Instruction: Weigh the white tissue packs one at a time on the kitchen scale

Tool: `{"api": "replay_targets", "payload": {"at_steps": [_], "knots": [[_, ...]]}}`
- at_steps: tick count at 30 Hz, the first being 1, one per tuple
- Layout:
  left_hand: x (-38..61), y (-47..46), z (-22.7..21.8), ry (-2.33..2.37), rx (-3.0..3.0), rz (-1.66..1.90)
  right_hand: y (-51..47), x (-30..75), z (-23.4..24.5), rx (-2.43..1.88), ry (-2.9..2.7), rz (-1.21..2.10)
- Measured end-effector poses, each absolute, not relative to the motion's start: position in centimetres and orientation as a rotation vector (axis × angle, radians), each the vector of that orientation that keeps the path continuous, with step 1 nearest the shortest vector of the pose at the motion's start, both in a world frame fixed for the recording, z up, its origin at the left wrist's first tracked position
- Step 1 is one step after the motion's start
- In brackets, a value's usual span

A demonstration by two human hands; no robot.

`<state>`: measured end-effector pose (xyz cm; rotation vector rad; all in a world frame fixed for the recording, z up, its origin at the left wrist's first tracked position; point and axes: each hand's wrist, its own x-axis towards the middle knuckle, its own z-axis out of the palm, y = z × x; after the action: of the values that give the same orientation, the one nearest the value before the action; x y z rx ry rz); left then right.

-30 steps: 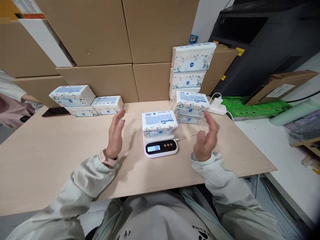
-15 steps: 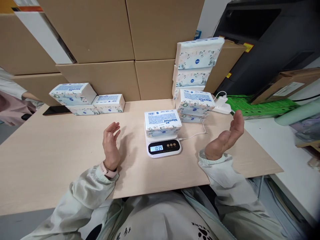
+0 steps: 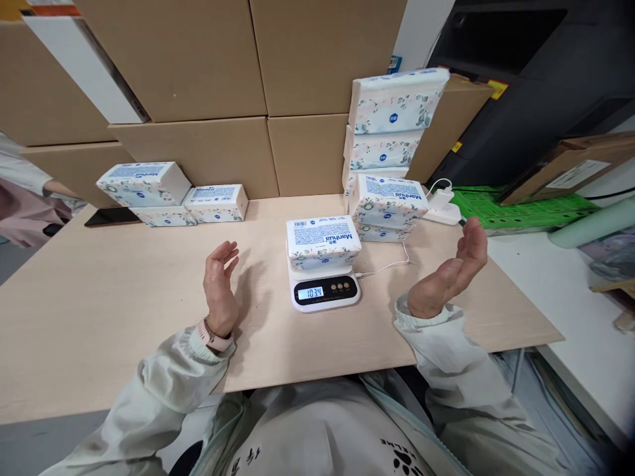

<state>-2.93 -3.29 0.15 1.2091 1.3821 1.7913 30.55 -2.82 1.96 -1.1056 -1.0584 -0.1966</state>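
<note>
A pack of tissues [image 3: 323, 242] lies flat on a white digital scale [image 3: 326, 305], whose lit display reads 103.4. To the left of the scale my left hand [image 3: 220, 289] is raised over the table, fingers extended and holding nothing. My right hand [image 3: 449, 272], also without anything in it, is held up on the other side with its palm turned inward and fingers stretched out. Neither hand touches the pack or the scale. A white cable [image 3: 384, 268] runs from the scale's right side toward the stacked tissue packs [image 3: 389, 198] behind it.
More tissue packs [image 3: 143, 185] sit at the back left beside a dark flat object [image 3: 112, 217]. A tall tissue stack [image 3: 391, 109] leans by the cardboard boxes [image 3: 198, 158]. A power strip [image 3: 442, 213] and green crate [image 3: 520, 210] are at right. Another person's sleeve [image 3: 22, 165] shows far left.
Both hands stay almost in place, still apart from the scale. The view has shifted very slightly; the pack and the reading are the same.
</note>
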Motion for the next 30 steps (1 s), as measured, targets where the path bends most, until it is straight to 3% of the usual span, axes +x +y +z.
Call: {"api": "replay_targets", "payload": {"at_steps": [30], "knots": [[-3.0,-3.2,0.1,1.358,1.180,1.806,-2.2,31.0,0.9,-0.962,-1.076,-0.203]]}}
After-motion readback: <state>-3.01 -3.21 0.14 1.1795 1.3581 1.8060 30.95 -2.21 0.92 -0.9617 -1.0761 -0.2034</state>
